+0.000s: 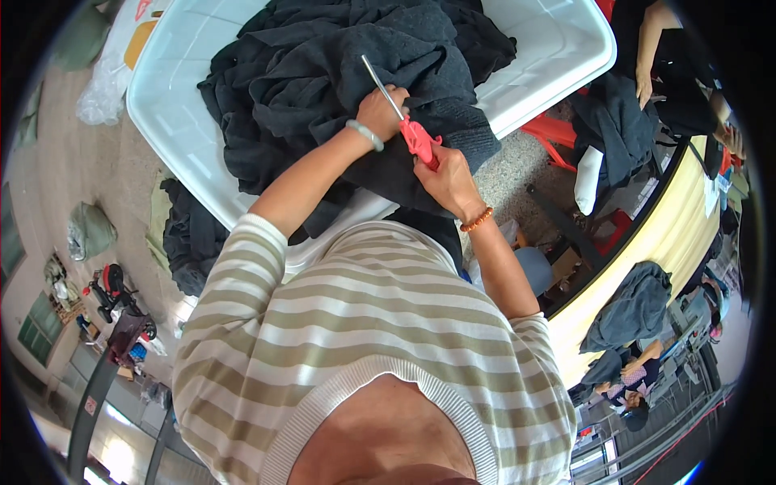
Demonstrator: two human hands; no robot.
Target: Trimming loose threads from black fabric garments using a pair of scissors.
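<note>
My right hand [447, 179] is closed round the red plastic handle of a tool [419, 143] with a long, thin metal shaft pointing up and left. Its exact kind is not clear. Beside the shaft, my left hand [380, 111] has its fingers curled into a dark grey knit garment [396, 52]; the fingertips are partly hidden. The garment lies on a heap of dark clothes [279, 113] in a large white plastic tub [174, 121]. A ribbed edge [465, 133] of the garment spreads to the right of my hands.
More dark clothing [190, 234] lies on the floor left of the tub. To the right, a curved pale table [590, 323] bears a dark garment [630, 307]. Another person's hand [643, 87] touches dark cloth at the upper right, above a red stool [550, 139].
</note>
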